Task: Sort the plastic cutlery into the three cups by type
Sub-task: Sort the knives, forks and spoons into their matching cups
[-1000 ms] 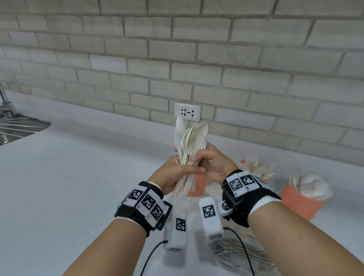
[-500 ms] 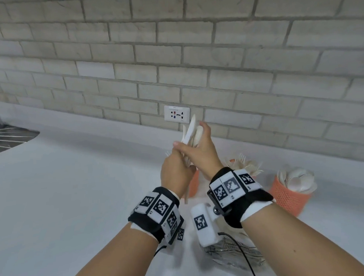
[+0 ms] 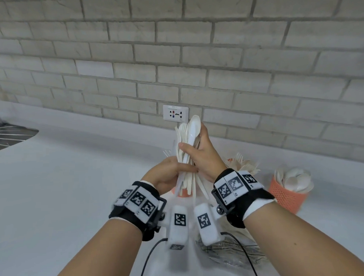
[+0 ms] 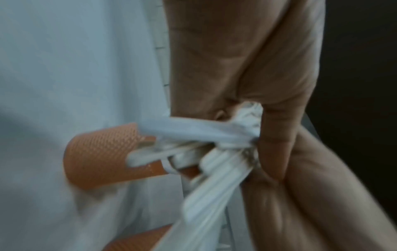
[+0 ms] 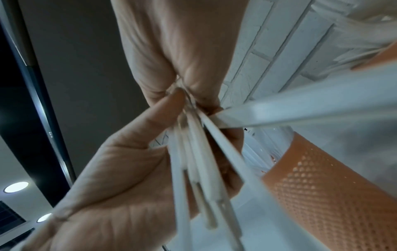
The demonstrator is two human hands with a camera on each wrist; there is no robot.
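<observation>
A bundle of white plastic cutlery (image 3: 186, 156) stands upright in the air above the counter, with a spoon (image 3: 194, 125) sticking out on top. My left hand (image 3: 170, 173) grips the handles low down. My right hand (image 3: 200, 155) wraps the upper part, thumb across the front. Behind the handles stands an orange mesh cup (image 3: 184, 193), mostly hidden; the left wrist view shows this cup (image 4: 96, 158) beside the bundle (image 4: 217, 163). A second cup (image 3: 230, 160) holds forks and a third cup (image 3: 288, 194) holds spoons. The right wrist view shows the handles (image 5: 193, 161) fanned out.
A crumpled clear plastic bag (image 3: 232, 251) lies on the white counter (image 3: 65, 193) under my wrists. A wall outlet (image 3: 175, 114) sits on the brick wall behind the bundle. A steel sink (image 3: 9, 135) is at the far left.
My right hand has slid up from the middle of the bundle to its upper part. The left hand keeps hold of the handles. A spoon now pokes out on top.
</observation>
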